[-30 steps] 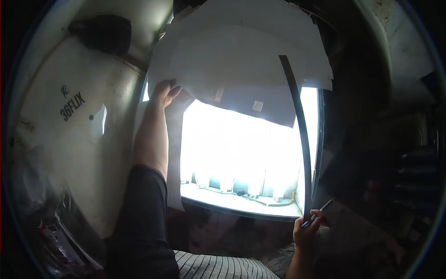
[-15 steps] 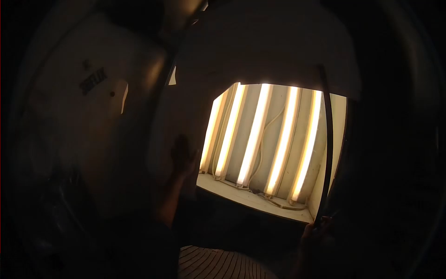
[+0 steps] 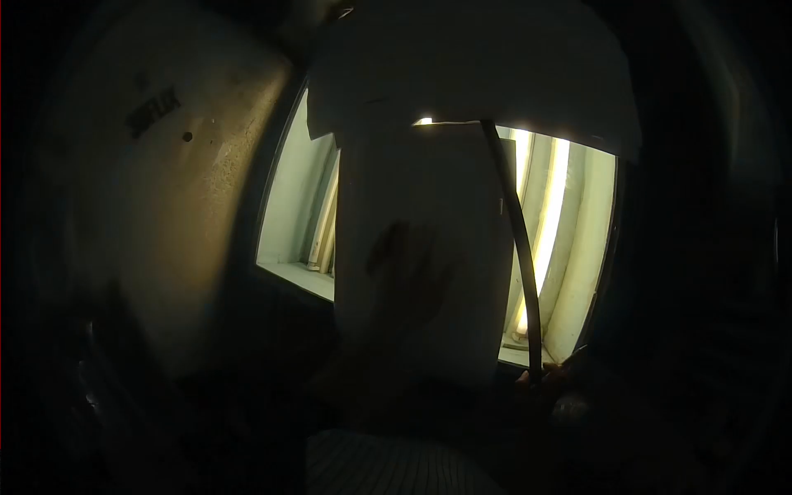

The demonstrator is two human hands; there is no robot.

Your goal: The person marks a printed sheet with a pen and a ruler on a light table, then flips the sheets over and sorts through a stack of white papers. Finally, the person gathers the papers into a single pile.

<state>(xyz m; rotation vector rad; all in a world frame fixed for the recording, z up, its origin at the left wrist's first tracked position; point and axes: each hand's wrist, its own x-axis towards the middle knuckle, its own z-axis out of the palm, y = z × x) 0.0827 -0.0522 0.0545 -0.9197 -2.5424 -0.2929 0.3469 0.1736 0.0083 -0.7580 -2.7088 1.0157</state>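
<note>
A dark flat panel [image 3: 445,181] stands upright before the middle of a lit box with tube lamps [image 3: 549,223]. My left hand [image 3: 408,264], dim in the shadow, lies against the panel with its fingers apart. At the box's lower right corner, my right hand [image 3: 549,375] is closed around the bottom end of a long, narrow dark strip [image 3: 520,231]. The strip leans to the left, its top reaching the lower edge of a large dark sheet [image 3: 470,66] above. Most of the right hand's fingers are lost in darkness.
On the left stands a pale board [image 3: 181,198] with dark lettering and a small hole. The box's bare left wall [image 3: 293,206] shows beside the panel. A striped cloth [image 3: 388,466] is at the bottom. Deep shadow hides the surroundings.
The panel and my left hand have moved right, covering the middle lamps and uncovering the box's left side. The strip's top has swung left, and my right hand has shifted slightly left and up.
</note>
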